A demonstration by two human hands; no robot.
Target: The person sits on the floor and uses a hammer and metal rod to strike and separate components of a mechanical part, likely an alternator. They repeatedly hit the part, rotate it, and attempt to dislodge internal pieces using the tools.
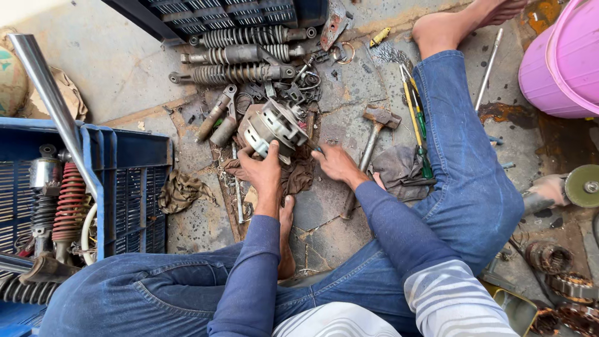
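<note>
Head view shows the left hand (262, 170) cupped around a ribbed grey metal motor part (272, 127) on a greasy brown rag (299, 176), while the right hand (337, 163), fingers curled, presses the rag beside a wooden-handled hammer (369, 140).

**Cracked workshop floor in daylight**

The floor (349, 212) is grey concrete, cracked and stained with oil and rust. A blue plastic crate (134, 181) stands at left, a pink bucket (561, 62) at upper right. Daylight is bright and even.
</note>
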